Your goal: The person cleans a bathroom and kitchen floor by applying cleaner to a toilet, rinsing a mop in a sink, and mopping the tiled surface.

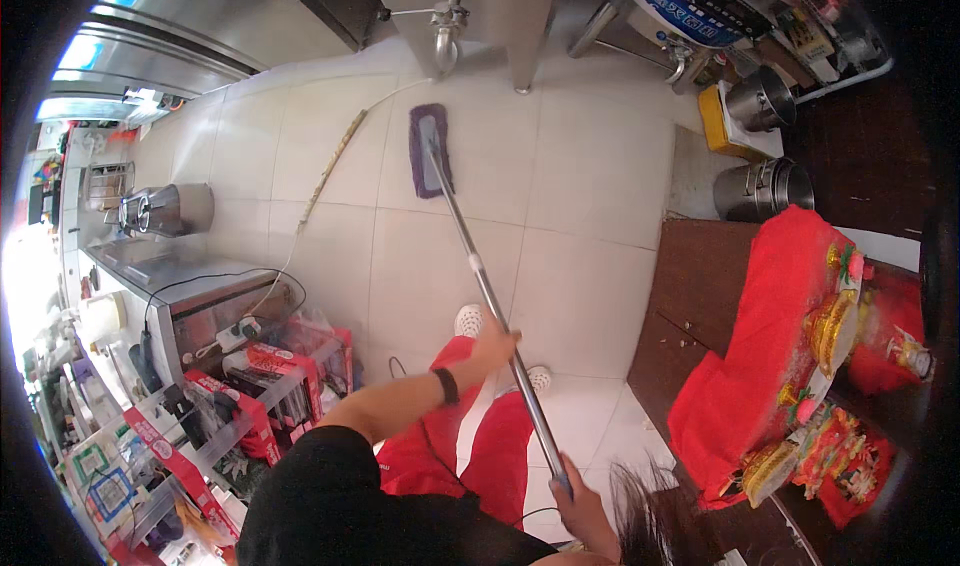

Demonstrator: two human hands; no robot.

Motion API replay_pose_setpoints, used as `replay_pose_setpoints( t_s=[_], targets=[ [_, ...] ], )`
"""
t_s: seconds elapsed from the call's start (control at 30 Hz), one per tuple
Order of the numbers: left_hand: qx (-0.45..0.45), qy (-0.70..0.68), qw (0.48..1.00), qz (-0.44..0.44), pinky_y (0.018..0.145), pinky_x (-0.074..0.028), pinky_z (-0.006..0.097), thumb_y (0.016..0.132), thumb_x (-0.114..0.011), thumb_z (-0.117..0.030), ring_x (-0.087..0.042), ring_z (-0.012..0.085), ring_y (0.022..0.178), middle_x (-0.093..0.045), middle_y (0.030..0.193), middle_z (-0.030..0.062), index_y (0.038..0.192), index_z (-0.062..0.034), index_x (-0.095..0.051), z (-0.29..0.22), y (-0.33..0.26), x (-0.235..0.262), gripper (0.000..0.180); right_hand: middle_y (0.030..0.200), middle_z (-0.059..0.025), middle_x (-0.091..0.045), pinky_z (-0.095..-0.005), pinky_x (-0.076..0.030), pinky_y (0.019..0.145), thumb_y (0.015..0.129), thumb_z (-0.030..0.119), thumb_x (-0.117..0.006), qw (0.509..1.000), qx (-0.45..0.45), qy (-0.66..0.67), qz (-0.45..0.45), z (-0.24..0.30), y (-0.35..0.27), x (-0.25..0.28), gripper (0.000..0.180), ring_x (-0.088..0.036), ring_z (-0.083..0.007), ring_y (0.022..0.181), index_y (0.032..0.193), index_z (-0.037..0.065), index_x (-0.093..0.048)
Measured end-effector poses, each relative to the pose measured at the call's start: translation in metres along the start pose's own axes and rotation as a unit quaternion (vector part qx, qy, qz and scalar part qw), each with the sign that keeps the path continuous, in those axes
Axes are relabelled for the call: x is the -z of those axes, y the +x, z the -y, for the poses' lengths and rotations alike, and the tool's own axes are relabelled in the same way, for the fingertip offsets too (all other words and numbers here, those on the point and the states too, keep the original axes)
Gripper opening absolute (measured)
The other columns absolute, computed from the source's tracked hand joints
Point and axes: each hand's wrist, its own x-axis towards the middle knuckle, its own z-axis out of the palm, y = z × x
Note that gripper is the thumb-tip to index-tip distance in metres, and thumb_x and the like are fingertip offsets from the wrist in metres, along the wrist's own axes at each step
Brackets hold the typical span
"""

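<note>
A flat mop (487, 291) with a long metal pole slants across the middle of the view. Its oblong purple pad (418, 136) lies flat on the pale tiled floor, with a grey plate on top. My left hand (495, 347) is wrapped round the pole about midway, a dark band on that wrist. Closer to me, my right hand (584, 509) grips the bluish upper end of the handle. Both hands are closed on the same pole.
A cable in a yellowish sleeve (335, 164) runs over the floor left of the pad. Metal legs and a tap (447, 41) stand ahead. Steel pots (765, 188) and a red-draped cabinet (740, 336) line the right; shelves of packaged goods (250, 406) stand left.
</note>
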Motion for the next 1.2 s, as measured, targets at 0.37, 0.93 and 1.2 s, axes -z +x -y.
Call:
replay_pose_setpoints(
  t_s=[0.37,0.93,1.2],
  targets=[
    [0.016,0.136,0.987,-0.084,0.046,-0.052,0.037,0.079,-0.061,-0.018,-0.064,0.0277,0.056,-0.062,0.070,0.0156,0.113,0.0066,-0.028,-0.065,0.199,0.153,0.053,0.053,-0.0005,-0.039,-0.0255,-0.029,0.032,0.100,0.032,-0.047,0.882,-0.023,0.407,0.235,0.127,0.188,-0.054,0.055,-0.037,-0.0102,0.037,0.149,0.025,-0.022],
    [0.009,0.241,0.944,0.224,0.078,-0.032,0.071,0.087,-0.054,-0.023,-0.065,0.0291,0.065,-0.062,0.063,0.0074,0.085,-0.0127,-0.067,-0.038,-0.061,-0.024,0.017,0.051,-0.0002,-0.042,-0.0249,-0.028,0.033,0.101,0.039,-0.042,0.869,-0.225,0.423,0.124,-0.021,-0.053,-0.001,0.048,-0.036,-0.0102,0.035,0.144,0.020,-0.031],
    [-0.138,0.219,0.965,0.049,0.054,-0.049,0.043,0.085,-0.059,-0.026,-0.063,0.0293,0.053,-0.064,0.071,0.0154,0.110,0.0150,-0.036,-0.090,0.154,-0.004,0.053,0.051,0.0008,-0.041,-0.0248,-0.025,0.031,0.101,0.041,-0.043,0.840,-0.015,0.513,0.175,0.035,0.077,0.032,0.040,-0.033,-0.0091,0.032,0.135,0.020,-0.041]
  ],
)
